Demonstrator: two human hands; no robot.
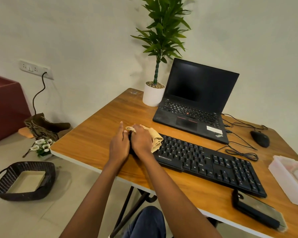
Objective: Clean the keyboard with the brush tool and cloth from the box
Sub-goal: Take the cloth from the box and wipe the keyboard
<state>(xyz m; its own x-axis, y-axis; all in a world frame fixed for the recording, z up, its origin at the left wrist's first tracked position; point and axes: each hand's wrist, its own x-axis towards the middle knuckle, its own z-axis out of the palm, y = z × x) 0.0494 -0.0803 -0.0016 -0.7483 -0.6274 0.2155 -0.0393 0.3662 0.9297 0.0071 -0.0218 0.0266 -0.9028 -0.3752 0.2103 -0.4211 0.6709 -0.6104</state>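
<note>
ZEBRONICS stands in white letters on the front rim of the keyboard (213,167), just right of the right hand (141,140) that grips the cloth (156,139). Its white key legends include Alt and Ctrl. Beyond the hands and to their right, the laptop (193,115) bears a ThinkPad mark on its palm-rest corner. The white sticker beside it is too blurred to read.

A small home office corner; wooden desk (96,127), open laptop (194,103), potted plant (153,93), wall socket (35,69).
</note>
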